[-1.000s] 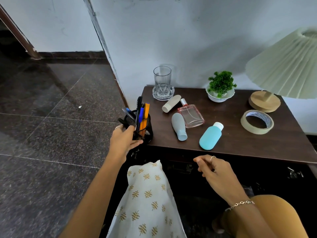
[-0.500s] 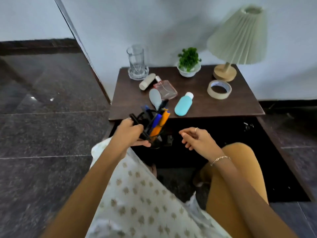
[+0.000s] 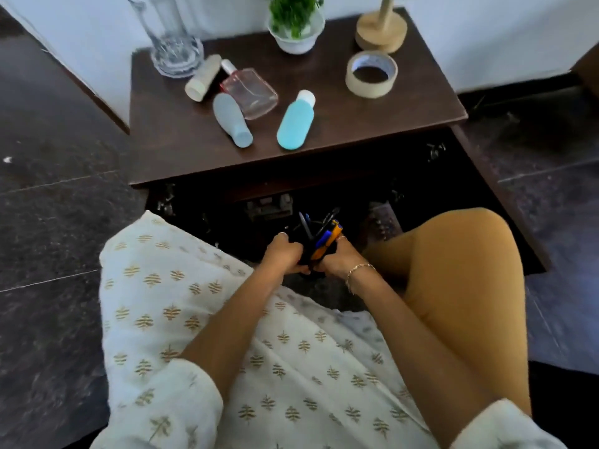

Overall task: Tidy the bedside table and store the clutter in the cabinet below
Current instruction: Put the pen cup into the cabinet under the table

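Observation:
A black mesh pen holder (image 3: 319, 241) full of blue and orange pens is tilted toward the dark open cabinet (image 3: 324, 202) under the brown bedside table (image 3: 181, 147). My left hand (image 3: 282, 254) grips its left side and my right hand (image 3: 337, 259) grips its right side, low in front of the cabinet. On the tabletop lie a teal bottle (image 3: 296, 123), a grey-blue bottle (image 3: 231, 119), a pink perfume bottle (image 3: 249, 92) and a cream tube (image 3: 202, 77).
A tape roll (image 3: 351, 81), a lamp base (image 3: 381, 34), a small potted plant (image 3: 296, 27) and a glass on a coaster (image 3: 173, 40) stand at the table's back. The cabinet door (image 3: 499, 196) hangs open on the right. My knees are in front of the cabinet.
My left hand carried the pen holder off the table's left front corner and down to the cabinet opening. My right hand came in and took hold of its other side. The view tilted down.

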Demonstrator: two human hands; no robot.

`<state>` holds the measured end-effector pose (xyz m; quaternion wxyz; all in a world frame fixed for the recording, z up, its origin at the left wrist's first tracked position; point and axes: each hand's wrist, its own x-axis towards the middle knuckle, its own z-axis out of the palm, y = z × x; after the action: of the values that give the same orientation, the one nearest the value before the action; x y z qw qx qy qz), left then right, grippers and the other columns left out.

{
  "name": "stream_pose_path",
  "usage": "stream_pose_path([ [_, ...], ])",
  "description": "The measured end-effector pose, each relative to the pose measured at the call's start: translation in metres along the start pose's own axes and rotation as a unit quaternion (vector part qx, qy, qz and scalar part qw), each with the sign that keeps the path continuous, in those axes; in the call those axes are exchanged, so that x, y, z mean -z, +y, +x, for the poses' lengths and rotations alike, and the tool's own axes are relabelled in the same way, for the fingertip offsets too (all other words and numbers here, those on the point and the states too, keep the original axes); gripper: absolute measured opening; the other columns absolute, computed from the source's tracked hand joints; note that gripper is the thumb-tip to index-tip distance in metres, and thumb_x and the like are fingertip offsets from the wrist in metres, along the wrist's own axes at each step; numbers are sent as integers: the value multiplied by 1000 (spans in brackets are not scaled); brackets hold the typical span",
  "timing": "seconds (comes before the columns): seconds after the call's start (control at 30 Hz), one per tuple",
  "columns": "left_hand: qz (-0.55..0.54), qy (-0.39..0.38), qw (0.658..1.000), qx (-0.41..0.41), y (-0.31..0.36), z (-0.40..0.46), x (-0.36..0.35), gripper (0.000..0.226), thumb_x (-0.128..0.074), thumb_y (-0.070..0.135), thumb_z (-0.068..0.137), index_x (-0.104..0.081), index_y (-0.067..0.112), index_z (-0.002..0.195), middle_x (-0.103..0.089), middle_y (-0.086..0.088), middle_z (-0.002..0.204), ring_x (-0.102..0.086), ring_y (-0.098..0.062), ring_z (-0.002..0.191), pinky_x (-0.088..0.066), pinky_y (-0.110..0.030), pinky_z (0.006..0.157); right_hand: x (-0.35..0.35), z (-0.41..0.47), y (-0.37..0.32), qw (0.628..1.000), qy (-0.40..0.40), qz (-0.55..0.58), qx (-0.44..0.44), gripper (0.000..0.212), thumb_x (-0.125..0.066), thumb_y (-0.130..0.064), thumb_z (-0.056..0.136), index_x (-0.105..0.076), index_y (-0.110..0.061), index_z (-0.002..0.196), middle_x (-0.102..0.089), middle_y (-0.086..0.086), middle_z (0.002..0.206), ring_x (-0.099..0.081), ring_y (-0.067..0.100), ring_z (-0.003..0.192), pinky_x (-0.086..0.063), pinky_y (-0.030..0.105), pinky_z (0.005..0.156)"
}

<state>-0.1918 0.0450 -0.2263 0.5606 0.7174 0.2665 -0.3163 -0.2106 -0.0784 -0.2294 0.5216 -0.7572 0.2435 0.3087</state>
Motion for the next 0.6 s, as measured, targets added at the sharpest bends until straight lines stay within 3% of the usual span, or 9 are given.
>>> stream_pose_path([
  [0.07,-4,0,1000,6,-10,23,-6,22,-43,2,90,-50,4,110,-60,-22,113,-66,-35,88,-60,-41,63,-5,19,4,1000,26,1,-1,46,-63,-6,81,-46,-12,123,-59,11,115,-58,29,107,-49,36,91],
  [0.2,-24,-3,999,32,-23,69,-16,32,-40,2,88,-53,2,118,-61,-22,116,-67,-33,92,-59,-33,58,-15,61,16,997,52,36,-34,34,-60,-8,83,-48,-11,114,-62,14,110,-59,33,106,-48,44,95],
  [0.3,-14,-12,999,45,-18,99,-24,35,-37,1,91,-49,3,124,-58,-19,123,-64,-31,101,-57,-26,50,-11,82,17,997,60,28,-50,35,-58,-6,85,-46,-9,118,-60,13,108,-58,30,105,-46,37,90],
  [0.4,-2,-23,998,59,-8,124,-31,39,-36,1,94,-41,5,132,-53,-16,129,-59,-29,109,-55,-24,52,-2,106,17,996,60,23,-65,38,-57,-2,84,-45,-6,120,-54,11,99,-56,27,101,-45,33,85],
  [0.53,11,-18,997,69,5,160,-41,44,-34,-1,94,-35,7,137,-46,-15,136,-54,-31,116,-55,-29,63,10,137,12,995,56,54,-63,47,-58,4,82,-44,-6,125,-59,15,111,-55,28,111,-43,28,86],
  [0.6,9,-19,998,64,12,175,-45,45,-35,-1,94,-35,9,138,-45,-14,138,-54,-30,118,-55,-28,64,18,151,9,995,60,63,-54,52,-59,3,83,-41,-8,132,-57,11,112,-54,21,110,-42,25,87],
])
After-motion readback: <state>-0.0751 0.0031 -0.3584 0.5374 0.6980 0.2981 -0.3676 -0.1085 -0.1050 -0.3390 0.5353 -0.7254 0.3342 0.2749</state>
